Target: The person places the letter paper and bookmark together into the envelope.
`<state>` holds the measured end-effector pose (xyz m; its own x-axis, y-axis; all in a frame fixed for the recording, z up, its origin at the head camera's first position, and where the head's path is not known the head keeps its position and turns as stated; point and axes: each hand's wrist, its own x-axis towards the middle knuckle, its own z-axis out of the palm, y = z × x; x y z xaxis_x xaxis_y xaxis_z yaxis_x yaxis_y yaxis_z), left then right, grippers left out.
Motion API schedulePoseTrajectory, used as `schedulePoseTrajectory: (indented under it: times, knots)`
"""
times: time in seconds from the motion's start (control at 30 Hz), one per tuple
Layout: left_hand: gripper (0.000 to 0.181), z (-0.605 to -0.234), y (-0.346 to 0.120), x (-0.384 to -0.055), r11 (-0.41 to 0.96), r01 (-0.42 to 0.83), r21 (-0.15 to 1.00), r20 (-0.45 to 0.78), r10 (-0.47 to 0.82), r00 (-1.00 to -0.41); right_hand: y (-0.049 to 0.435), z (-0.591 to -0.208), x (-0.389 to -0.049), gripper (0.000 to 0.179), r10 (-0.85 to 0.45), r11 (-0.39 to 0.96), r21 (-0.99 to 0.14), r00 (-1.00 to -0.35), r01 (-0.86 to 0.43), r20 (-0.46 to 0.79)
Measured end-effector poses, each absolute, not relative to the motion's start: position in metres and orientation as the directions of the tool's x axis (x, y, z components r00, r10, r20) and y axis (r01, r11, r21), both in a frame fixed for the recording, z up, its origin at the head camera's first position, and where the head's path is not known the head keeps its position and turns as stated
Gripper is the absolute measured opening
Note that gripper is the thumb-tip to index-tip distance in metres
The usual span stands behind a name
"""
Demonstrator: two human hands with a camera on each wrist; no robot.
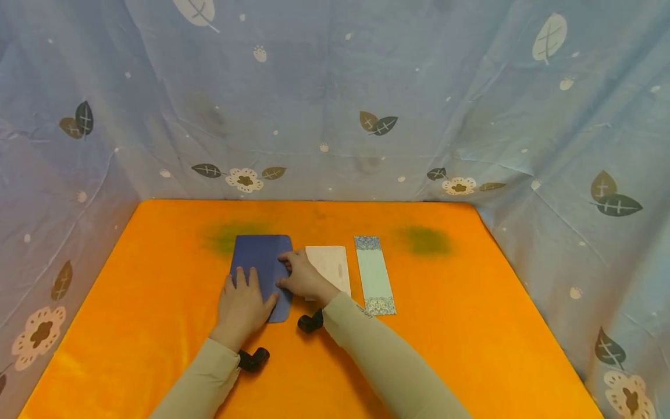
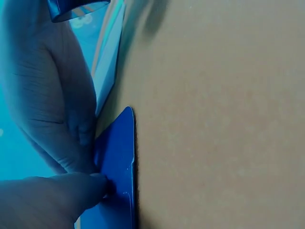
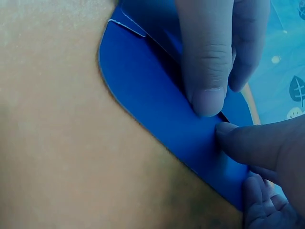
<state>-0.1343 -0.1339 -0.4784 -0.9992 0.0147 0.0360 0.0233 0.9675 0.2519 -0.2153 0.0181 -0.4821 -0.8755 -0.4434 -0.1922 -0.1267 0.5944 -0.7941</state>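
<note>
A dark blue flat cover [image 1: 264,247] with rounded corners lies on the orange cloth, and the right wrist view shows a fold or flap edge along it. My left hand [image 1: 242,308] rests on its lower left part, fingers spread and thumb toward the near edge. At the cover's right side my right hand [image 1: 303,276] holds the flap area, with thumb and curled fingers at the edge; just what lies between them is partly hidden. Beside that hand is a white card or booklet [image 1: 330,262], partly covered by the hand. Farther right lies a pale green strip [image 1: 373,273] with lace-patterned ends.
An orange cloth [image 1: 445,337] covers the table. Blue patterned curtains [image 1: 324,87] hang at the back and both sides. Black wrist-worn devices [image 1: 255,359] sit at both wrists. Two greenish stains [image 1: 426,240] mark the cloth's far part.
</note>
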Motion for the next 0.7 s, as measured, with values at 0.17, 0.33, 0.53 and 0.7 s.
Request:
schedulePoseTrajectory:
  times: [0.17,0.33,0.53,0.7]
  knots:
    - [0.093,-0.4766,-0.1338,-0.1337,0.965,-0.048,0.257,-0.015,-0.045,-0.999,0.0186,-0.483,-0.2148,0.057,-0.446,0.594,-0.794,-0.874,-0.128,-0.194]
    - [0.093,-0.4728,-0.1339,-0.1344,0.968,-0.074,0.24,-0.043,-0.066,-0.997,0.0209,-0.4818,-0.2136,0.057,-0.45,0.594,-0.794,-0.871,-0.128,-0.197]
    - [0.089,-0.4697,-0.1341,-0.1367,0.971,-0.073,0.228,-0.045,-0.064,-0.997,0.022,-0.4803,-0.2143,0.056,-0.463,0.587,-0.8,-0.863,-0.125,-0.204]
    - [0.087,-0.4689,-0.1335,-0.1381,0.964,-0.085,0.253,-0.066,-0.07,-0.995,0.0245,-0.4788,-0.2156,0.055,-0.476,0.584,-0.799,-0.858,-0.142,-0.195]
